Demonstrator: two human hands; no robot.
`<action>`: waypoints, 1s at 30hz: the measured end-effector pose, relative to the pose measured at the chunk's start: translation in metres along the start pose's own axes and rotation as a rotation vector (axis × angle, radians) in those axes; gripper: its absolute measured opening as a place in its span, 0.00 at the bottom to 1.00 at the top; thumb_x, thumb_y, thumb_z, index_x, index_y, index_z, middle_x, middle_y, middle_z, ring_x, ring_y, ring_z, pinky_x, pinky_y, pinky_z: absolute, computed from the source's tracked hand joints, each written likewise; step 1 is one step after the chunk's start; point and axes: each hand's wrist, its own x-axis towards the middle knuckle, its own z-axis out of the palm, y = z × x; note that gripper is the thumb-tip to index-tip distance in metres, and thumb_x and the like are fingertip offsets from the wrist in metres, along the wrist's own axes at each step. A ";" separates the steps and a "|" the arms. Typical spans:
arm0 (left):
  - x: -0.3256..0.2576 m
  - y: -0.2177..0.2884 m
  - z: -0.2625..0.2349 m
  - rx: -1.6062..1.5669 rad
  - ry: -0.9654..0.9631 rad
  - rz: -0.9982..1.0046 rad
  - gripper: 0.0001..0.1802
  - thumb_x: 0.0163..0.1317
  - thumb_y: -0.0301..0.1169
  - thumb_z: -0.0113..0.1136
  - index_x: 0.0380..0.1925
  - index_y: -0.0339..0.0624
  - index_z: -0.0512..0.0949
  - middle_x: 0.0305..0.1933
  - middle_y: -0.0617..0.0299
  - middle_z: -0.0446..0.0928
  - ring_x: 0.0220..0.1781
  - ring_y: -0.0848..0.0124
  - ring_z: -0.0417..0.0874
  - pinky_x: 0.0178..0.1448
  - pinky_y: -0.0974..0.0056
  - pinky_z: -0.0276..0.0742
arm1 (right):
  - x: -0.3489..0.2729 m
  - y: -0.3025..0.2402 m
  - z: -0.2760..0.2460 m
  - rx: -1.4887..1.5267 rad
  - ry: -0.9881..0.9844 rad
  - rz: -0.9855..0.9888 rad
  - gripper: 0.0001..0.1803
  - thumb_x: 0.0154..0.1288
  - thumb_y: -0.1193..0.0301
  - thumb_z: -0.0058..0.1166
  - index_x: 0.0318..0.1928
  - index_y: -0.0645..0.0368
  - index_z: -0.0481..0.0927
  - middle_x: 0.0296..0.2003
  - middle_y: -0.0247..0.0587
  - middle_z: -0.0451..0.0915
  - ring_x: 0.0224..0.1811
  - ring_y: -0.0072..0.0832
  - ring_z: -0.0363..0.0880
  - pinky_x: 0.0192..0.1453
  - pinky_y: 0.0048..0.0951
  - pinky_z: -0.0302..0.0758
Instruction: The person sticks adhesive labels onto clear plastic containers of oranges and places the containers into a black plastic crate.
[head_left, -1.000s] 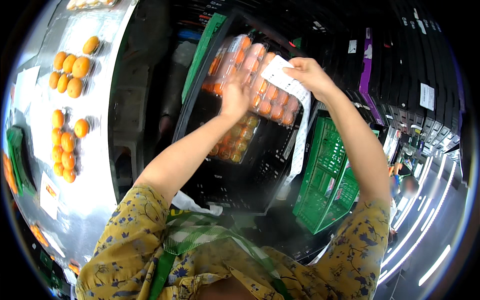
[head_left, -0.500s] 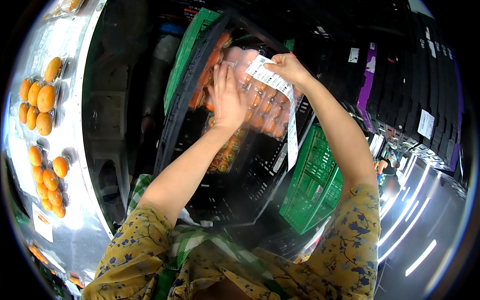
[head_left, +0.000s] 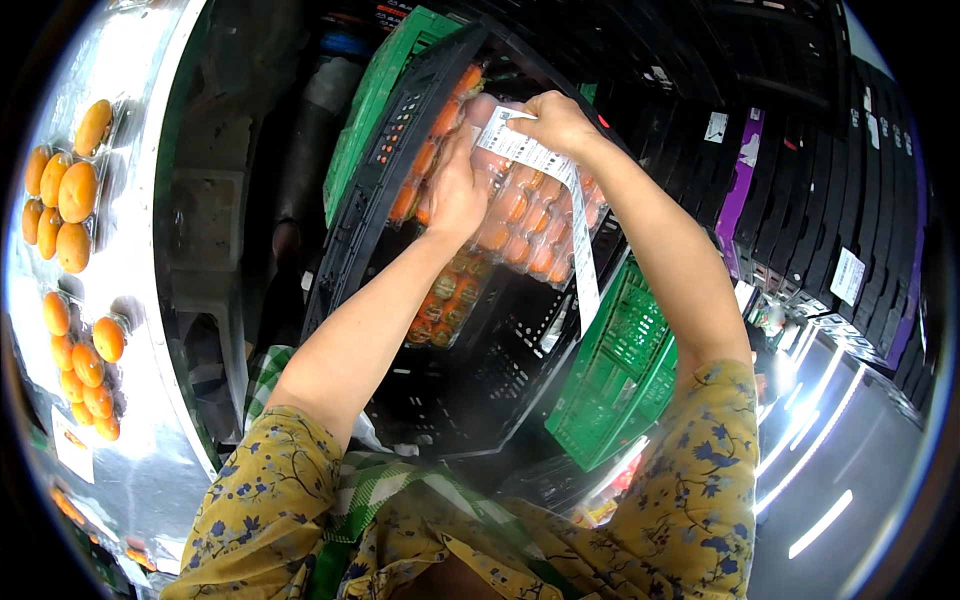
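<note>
My right hand (head_left: 560, 125) pinches the upper end of a long white strip of printed labels (head_left: 583, 250). The strip hangs down over clear plastic packs of orange-red fruit (head_left: 530, 215). Beside the strip's upper end, my left hand (head_left: 460, 192) is turned edge-on, with fingers drawn together. A small pale edge shows at its fingertips; what they hold is unclear. The packs lie in a tilted black crate (head_left: 500, 370). Another pack of striped orange-green fruit (head_left: 445, 305) sits lower in it, and more fruit packs (head_left: 425, 160) line its left side.
A green crate (head_left: 375, 110) stands behind the black one's left side, another green crate (head_left: 620, 370) at its right. On the left, a metal counter (head_left: 150, 300) bears packs of orange fruit (head_left: 75, 190). Stacked black crates (head_left: 800, 220) fill the far right.
My left hand has turned from lying flat and spread on the packs to edge-on, fingers drawn together. My right hand has moved slightly left and up with the label strip.
</note>
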 end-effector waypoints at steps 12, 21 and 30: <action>0.012 0.008 0.005 -0.113 -0.031 0.072 0.31 0.56 0.22 0.44 0.63 0.34 0.55 0.66 0.45 0.58 0.68 0.54 0.58 0.70 0.60 0.52 | 0.010 -0.008 0.004 -0.107 -0.013 0.154 0.20 0.52 0.58 0.59 0.43 0.56 0.82 0.43 0.50 0.79 0.47 0.42 0.78 0.52 0.35 0.73; 0.014 0.007 0.014 0.162 -0.209 0.056 0.31 0.55 0.22 0.45 0.62 0.35 0.58 0.65 0.45 0.59 0.69 0.55 0.57 0.70 0.53 0.50 | 0.007 0.017 0.007 0.206 -0.029 0.141 0.18 0.52 0.64 0.60 0.38 0.65 0.81 0.34 0.50 0.81 0.36 0.36 0.81 0.43 0.32 0.75; 0.005 0.007 0.014 0.348 -0.184 0.124 0.30 0.54 0.24 0.45 0.61 0.35 0.61 0.66 0.45 0.57 0.71 0.55 0.53 0.72 0.54 0.47 | -0.076 0.051 -0.022 0.732 0.028 0.114 0.11 0.56 0.67 0.62 0.25 0.62 0.79 0.21 0.34 0.78 0.21 0.16 0.74 0.26 0.19 0.70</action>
